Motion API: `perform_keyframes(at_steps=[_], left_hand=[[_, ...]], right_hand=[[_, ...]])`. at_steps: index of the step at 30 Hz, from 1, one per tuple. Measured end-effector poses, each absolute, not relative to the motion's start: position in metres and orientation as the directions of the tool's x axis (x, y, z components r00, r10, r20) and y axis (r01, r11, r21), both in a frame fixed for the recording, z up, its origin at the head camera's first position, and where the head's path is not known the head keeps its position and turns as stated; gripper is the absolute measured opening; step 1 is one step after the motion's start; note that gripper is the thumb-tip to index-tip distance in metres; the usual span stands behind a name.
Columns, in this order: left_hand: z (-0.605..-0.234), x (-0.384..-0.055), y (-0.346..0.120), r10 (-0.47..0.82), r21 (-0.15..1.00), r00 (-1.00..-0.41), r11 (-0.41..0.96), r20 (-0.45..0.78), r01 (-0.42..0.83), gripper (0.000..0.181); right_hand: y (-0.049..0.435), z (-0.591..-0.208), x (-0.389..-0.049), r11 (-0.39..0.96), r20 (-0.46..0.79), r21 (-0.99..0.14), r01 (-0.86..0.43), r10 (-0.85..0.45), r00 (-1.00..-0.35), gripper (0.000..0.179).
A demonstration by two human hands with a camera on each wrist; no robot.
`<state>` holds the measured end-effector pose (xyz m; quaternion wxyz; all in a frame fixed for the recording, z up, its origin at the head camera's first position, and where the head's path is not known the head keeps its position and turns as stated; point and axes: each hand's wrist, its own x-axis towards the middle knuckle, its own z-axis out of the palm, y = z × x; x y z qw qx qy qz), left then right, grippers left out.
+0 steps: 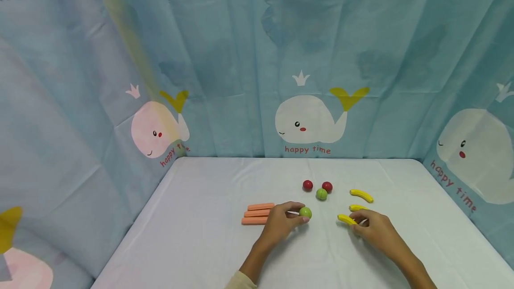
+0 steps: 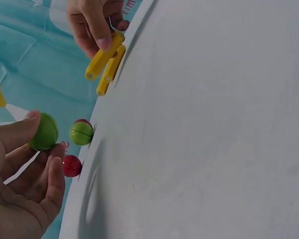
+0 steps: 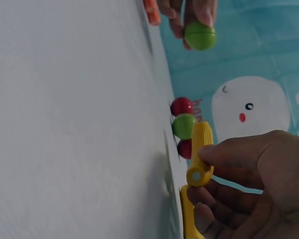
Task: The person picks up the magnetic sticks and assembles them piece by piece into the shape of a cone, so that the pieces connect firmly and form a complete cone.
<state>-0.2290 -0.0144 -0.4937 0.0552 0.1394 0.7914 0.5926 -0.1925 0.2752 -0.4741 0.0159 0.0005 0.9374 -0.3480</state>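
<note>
My left hand (image 1: 279,223) pinches a round green toy fruit (image 1: 305,212) with a seam between thumb and fingers. In the left wrist view that green fruit (image 2: 45,132) is held off the white tabletop. Over on the right, my right hand (image 1: 376,231) grips one end of a yellow toy banana (image 1: 346,219) between thumb and fingers. The right wrist view shows this banana (image 3: 200,154) raised above the table. A second banana (image 1: 357,208) lies just beyond the right hand, partly hidden by it. Farther back is a third banana (image 1: 362,196).
Two red toy balls (image 1: 307,185) and another green one (image 1: 321,194) sit together beyond the hands. Several orange sticks (image 1: 257,213) lie side by side left of the left hand, which covers their ends. A blue whale-print curtain (image 1: 225,115) stands behind the white table (image 1: 192,244).
</note>
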Motion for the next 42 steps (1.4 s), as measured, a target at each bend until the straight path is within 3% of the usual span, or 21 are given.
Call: perform_keyframes(at_steps=[15, 42], left_hand=[[-0.499, -0.222, -0.001, 0.327, 0.973, -0.942, 0.182, 0.077, 0.143, 0.039], [-0.510, -0.222, 0.011, 0.333, 0.956, -0.941, 0.250, 0.062, 0.151, 0.033]], right_hand=[[0.256, -0.475, -0.187, 0.728, 0.028, -0.684, -0.032, -0.018, -0.999, 0.029], [0.246, -0.481, -0.184, 0.658, -0.001, -0.750, -0.057, -0.088, -0.996, 0.028]])
